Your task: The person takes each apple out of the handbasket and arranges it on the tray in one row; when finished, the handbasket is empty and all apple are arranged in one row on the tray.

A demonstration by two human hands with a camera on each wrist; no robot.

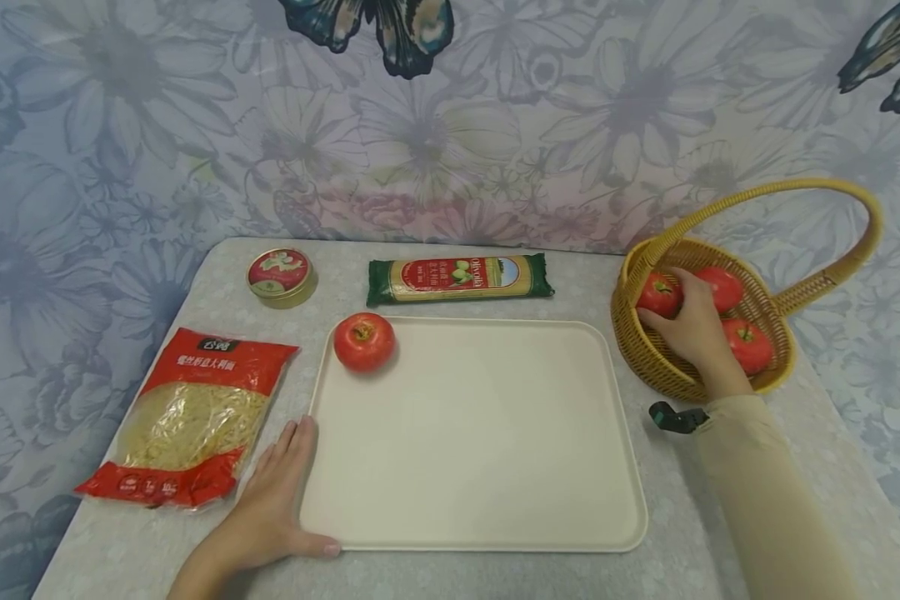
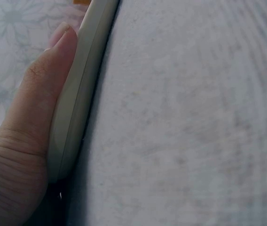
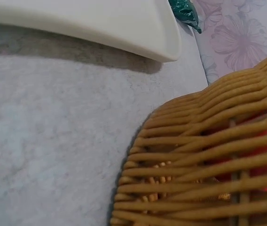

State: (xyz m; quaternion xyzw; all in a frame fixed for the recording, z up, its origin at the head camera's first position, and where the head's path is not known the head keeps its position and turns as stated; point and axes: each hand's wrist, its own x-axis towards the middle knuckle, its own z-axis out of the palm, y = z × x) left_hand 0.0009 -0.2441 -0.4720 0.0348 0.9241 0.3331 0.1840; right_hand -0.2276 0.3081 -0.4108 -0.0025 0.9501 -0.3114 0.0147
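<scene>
In the head view, my right hand (image 1: pixel 692 327) reaches into a yellow wicker basket (image 1: pixel 648 367). Its thumb and fingers close around the left tomato (image 1: pixel 658 297); the fingertips are partly hidden. Two more tomatoes, one behind (image 1: pixel 720 289) and one in front (image 1: pixel 748 345), lie beside that hand. My left hand (image 1: pixel 270 508) rests at the lower left corner of a cream tray (image 1: pixel 472 442), fingers straight along its side and thumb at its front edge. On the tray's far left corner sits another tomato (image 1: pixel 363 342). The left wrist view shows the thumb (image 2: pixel 39 89) against the tray's rim (image 2: pixel 77 99).
A red bag of pasta (image 1: pixel 191 417) lies left of the tray. Behind it stands a round tin (image 1: pixel 281 277), and a green and gold packet (image 1: pixel 457 278) lies along the tray's far side. The basket's tall handle (image 1: pixel 832 187) arches to the right.
</scene>
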